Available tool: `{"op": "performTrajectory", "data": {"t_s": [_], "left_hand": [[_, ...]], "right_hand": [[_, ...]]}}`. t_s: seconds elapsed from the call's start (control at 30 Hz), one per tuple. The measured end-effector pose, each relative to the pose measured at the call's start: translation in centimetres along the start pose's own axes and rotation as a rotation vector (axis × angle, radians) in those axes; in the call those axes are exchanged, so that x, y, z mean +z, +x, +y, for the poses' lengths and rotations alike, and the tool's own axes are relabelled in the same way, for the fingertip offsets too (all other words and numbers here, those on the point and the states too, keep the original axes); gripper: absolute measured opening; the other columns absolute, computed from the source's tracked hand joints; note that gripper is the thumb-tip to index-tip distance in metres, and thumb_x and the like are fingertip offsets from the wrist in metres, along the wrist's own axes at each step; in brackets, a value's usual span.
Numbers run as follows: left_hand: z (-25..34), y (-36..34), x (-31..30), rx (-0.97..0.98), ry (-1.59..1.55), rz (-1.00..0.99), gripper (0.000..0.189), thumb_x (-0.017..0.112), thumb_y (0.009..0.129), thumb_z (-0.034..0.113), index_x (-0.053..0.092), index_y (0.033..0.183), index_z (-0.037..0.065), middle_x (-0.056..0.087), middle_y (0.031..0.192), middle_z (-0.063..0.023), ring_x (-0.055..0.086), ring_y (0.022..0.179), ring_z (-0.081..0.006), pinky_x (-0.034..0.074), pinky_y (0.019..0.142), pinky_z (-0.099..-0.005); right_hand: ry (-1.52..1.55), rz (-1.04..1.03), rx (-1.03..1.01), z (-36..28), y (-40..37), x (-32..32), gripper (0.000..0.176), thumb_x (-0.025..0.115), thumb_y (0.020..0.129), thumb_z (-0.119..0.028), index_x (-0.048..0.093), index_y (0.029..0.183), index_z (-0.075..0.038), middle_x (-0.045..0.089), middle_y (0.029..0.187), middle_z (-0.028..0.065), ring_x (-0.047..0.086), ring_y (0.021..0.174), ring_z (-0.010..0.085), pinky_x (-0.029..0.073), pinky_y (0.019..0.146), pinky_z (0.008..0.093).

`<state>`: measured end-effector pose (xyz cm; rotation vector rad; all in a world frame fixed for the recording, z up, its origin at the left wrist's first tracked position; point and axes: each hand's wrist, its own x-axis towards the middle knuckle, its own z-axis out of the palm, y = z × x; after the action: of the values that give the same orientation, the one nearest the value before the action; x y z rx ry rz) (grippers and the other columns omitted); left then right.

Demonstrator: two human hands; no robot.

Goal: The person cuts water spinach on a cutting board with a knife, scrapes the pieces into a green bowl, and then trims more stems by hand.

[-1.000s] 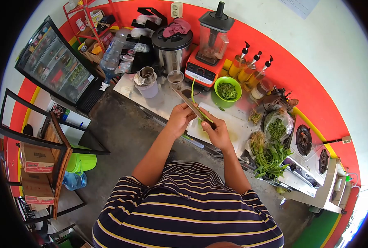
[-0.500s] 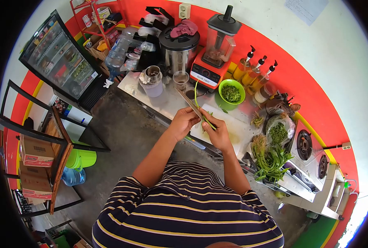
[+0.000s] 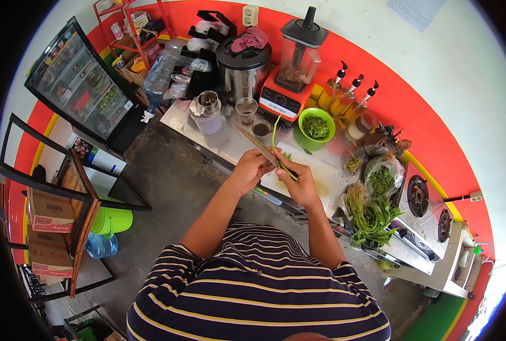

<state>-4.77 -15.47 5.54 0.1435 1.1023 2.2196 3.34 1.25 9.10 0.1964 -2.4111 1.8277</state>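
Note:
My right hand is closed around a knife, whose blade points up and left; the handle is hidden in my fingers. A long thin green stem stands beside the blade and runs down between both hands. The fingers of my left hand are pinched together at the stem, close to the blade. Below them lies a white cutting board with a few green bits. A green bowl of chopped greens sits just beyond the board.
A red blender, a steel pot and plastic cups stand behind. To the right are leafy stems, a bag of chopped greens and a gas stove. Pump bottles line the wall.
The knife tip has shifted slightly left and down, and the upper end of the stem has moved a little right. Both hands keep their hold. The view has shifted slightly.

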Motion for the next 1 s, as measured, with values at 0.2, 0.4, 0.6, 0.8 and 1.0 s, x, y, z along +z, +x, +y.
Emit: {"op": "performTrajectory", "data": {"t_s": [0.2,0.4,0.6,0.8,1.0], "left_hand": [[0.1,0.4,0.5,0.029,0.000,0.032,0.021,0.063,0.098,0.020,0.063,0.112,0.003,0.067,0.097,-0.0003,0.067,0.090,-0.0103,0.056,0.081,-0.0242],[0.4,0.6,0.1,0.035,0.018,-0.002,0.018,0.064,0.097,0.019,0.064,0.106,0.003,0.067,0.093,-0.0003,0.065,0.085,-0.0092,0.053,0.076,-0.0232],[0.8,0.0,-0.5,0.070,0.037,0.014,0.017,0.064,0.097,0.018,0.066,0.105,0.002,0.068,0.093,-0.0015,0.065,0.083,-0.0098,0.052,0.076,-0.0236],[1.0,-0.5,-1.3,0.135,0.007,0.069,0.018,0.063,0.098,0.018,0.065,0.106,0.001,0.069,0.092,-0.0032,0.067,0.083,-0.0117,0.054,0.076,-0.0258],[1.3,-1.4,-2.1,0.151,0.022,0.082,0.019,0.063,0.098,0.018,0.064,0.106,0.000,0.069,0.092,-0.0049,0.068,0.084,-0.0137,0.056,0.076,-0.0272]], "right_hand": [[-0.034,-0.019,-0.041,0.0,-0.6,-0.3,0.050,0.069,0.093,-0.013,0.055,0.140,-0.003,0.069,0.087,0.0150,0.051,0.074,0.0110,0.048,0.073,0.0286],[-0.043,-0.043,0.094,-0.9,-0.9,-0.4,0.058,0.070,0.091,-0.013,0.050,0.145,-0.007,0.060,0.079,0.0121,0.044,0.072,0.0099,0.044,0.069,0.0263],[-0.072,-0.050,0.044,-0.7,-0.6,0.0,0.057,0.071,0.091,-0.013,0.051,0.144,-0.009,0.061,0.080,0.0126,0.040,0.068,0.0103,0.042,0.064,0.0261],[-0.126,-0.070,0.023,-1.6,-0.1,0.7,0.057,0.073,0.088,-0.011,0.055,0.142,-0.010,0.062,0.081,0.0124,0.042,0.066,0.0110,0.043,0.063,0.0262],[-0.082,-0.080,-0.083,-0.6,0.6,1.8,0.057,0.073,0.087,-0.009,0.055,0.142,-0.011,0.061,0.078,0.0095,0.044,0.066,0.0118,0.044,0.063,0.0273]]}}
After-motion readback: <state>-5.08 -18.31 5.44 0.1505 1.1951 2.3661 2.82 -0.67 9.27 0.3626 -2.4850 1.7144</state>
